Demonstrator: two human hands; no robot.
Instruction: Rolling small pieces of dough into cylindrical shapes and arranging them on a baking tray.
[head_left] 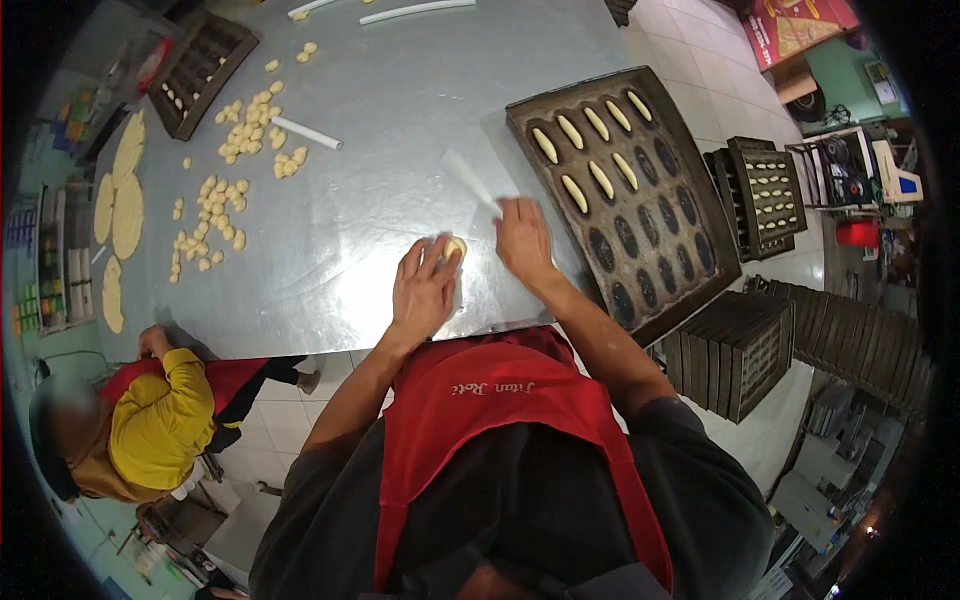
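Fingers (432, 256) of the left hand (421, 298) rest loosely spread against a dough piece (457, 246) on the table (370, 195); those of the right hand (523, 240) wrap one end of a blurred white rod (468, 179).

Bakery workroom: large metal table (400, 70), dough pieces (217, 199), moulded baking tray (648, 225), stacked trays (735, 350), red apron (500, 430).

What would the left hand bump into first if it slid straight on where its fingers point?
Probably the small dough piece right at the fingertips of the left hand; beyond it, perhaps the blurred white stick, though its height is unclear.
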